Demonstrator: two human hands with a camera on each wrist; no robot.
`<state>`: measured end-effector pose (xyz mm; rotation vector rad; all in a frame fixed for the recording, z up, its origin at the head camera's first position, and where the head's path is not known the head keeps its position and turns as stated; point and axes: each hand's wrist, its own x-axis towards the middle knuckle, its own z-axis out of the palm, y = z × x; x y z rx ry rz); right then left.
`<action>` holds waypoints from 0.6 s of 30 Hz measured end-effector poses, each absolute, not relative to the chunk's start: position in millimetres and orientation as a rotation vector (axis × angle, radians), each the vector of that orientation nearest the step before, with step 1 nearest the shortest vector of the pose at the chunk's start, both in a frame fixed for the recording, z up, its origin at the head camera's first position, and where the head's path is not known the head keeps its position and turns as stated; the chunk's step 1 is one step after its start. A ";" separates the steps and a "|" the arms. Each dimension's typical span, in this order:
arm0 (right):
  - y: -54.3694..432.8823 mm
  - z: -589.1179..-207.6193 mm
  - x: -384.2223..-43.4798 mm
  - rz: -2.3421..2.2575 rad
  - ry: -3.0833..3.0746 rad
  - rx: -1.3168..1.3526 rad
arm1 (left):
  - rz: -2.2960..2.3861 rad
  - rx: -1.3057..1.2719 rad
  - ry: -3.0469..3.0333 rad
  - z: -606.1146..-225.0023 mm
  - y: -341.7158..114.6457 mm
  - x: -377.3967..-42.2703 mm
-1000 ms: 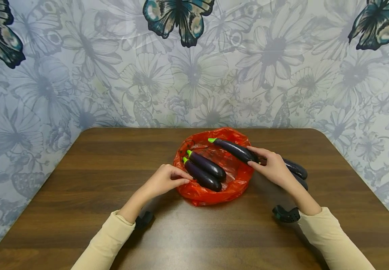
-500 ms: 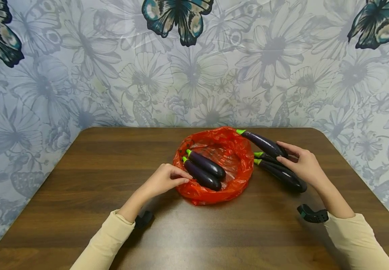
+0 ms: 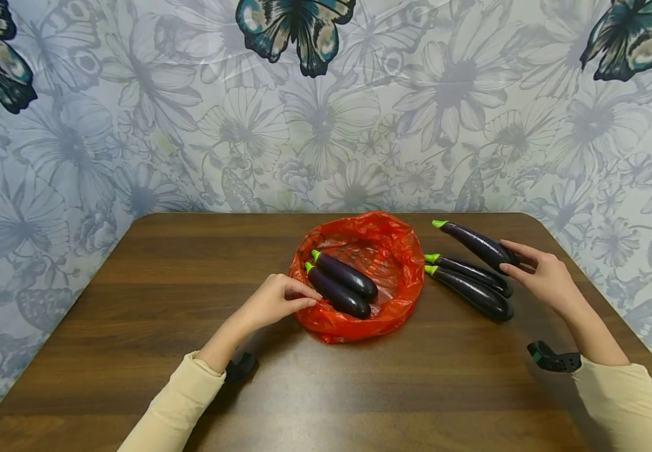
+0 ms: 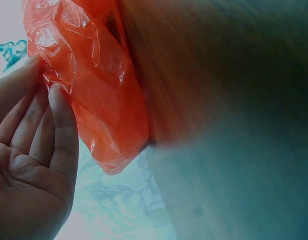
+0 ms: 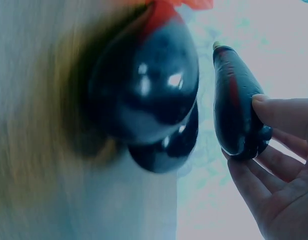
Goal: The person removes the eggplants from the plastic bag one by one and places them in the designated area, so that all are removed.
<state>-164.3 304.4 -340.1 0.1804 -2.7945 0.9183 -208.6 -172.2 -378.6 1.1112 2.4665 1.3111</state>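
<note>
My right hand (image 3: 543,276) grips an eggplant (image 3: 475,243) by its thick end, its green cap pointing up and left. In the right wrist view the thumb and fingers wrap the lower part of that eggplant (image 5: 236,105). Two more eggplants (image 3: 470,295) lie side by side on the table, just left of this hand. With thumb and fingertips my left hand (image 3: 275,301) pinches the rim of a red plastic bag (image 3: 391,320). Inside the bag, two eggplants (image 3: 340,289) rest next to each other. The left wrist view shows the bag's crinkled side (image 4: 103,100) at the fingertips.
The brown wooden table (image 3: 190,263) reaches back to a wall (image 3: 360,144) covered in pale flower patterns and butterflies. A black wrist device (image 3: 553,358) sits at the right cuff, and another (image 3: 241,367) at the left one.
My right hand has carried its eggplant from over the red bag rightward, past the two eggplants on the table. The left hand stays at the bag's rim.
</note>
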 end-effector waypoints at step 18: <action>329.0 -355.4 -179.5 0.943 -2.880 0.180 | 1.322 1.090 2.461 -377.3 -172.5 -207.2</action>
